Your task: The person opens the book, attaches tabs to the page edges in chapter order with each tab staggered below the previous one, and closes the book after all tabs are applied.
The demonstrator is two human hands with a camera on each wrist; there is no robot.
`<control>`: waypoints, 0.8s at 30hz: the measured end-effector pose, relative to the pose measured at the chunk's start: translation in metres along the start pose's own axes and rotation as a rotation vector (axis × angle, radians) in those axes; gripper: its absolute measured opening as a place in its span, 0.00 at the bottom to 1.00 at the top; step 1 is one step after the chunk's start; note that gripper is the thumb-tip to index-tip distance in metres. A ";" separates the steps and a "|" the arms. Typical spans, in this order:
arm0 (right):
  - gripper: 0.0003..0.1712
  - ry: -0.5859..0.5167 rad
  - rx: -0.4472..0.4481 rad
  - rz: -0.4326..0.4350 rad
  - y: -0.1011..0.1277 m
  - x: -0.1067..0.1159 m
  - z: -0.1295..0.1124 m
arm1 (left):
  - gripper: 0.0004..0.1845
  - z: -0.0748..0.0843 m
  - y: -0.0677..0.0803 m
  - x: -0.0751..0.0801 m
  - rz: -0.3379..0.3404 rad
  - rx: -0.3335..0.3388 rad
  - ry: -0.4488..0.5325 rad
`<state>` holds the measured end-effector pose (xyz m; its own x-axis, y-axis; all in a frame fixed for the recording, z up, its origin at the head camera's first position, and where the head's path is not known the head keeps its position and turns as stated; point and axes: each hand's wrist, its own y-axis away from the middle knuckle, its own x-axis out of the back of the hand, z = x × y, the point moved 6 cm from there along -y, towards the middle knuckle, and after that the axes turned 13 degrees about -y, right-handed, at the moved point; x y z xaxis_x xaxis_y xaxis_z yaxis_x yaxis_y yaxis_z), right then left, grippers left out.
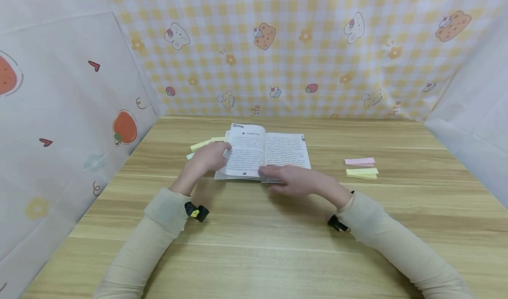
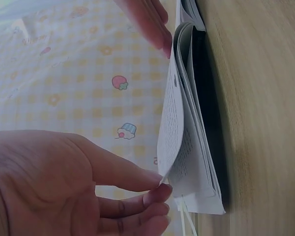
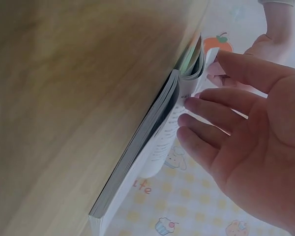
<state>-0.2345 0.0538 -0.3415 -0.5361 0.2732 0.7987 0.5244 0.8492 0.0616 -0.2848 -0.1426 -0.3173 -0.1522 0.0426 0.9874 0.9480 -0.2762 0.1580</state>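
Note:
An open book (image 1: 285,151) with printed white pages lies near the middle of the wooden table. My left hand (image 1: 212,156) is at its left side. In the left wrist view, thumb and forefinger pinch the outer edge of a page (image 2: 172,123), which bows up from the pages beneath. My right hand (image 1: 295,181) rests at the lower part of the book by the centre fold. Its fingers (image 3: 214,115) are extended, with the tips on the page near the spine in the right wrist view.
Yellow sticky notes (image 1: 202,145) and a mint one (image 1: 190,156) lie left of the book, partly behind my left hand. To the right are pink sticky notes (image 1: 359,161) and yellow-green ones (image 1: 362,173). A patterned cloth (image 1: 285,69) hangs behind the table.

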 end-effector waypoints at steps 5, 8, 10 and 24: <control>0.34 0.000 -0.025 -0.019 0.001 -0.003 0.002 | 0.26 -0.001 0.000 -0.003 -0.035 0.007 0.007; 0.35 0.003 -0.041 -0.036 0.002 -0.004 0.002 | 0.26 -0.001 0.000 -0.005 -0.049 -0.001 0.008; 0.35 -0.001 -0.052 -0.047 0.002 -0.005 0.002 | 0.26 0.000 -0.001 -0.006 -0.056 -0.004 0.002; 0.36 0.008 -0.068 -0.091 0.002 -0.009 0.003 | 0.28 0.012 -0.007 -0.014 0.024 -0.180 -0.006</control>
<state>-0.2309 0.0547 -0.3501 -0.5781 0.1923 0.7930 0.5177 0.8376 0.1743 -0.2859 -0.1297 -0.3326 -0.1281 0.0397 0.9910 0.8859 -0.4446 0.1324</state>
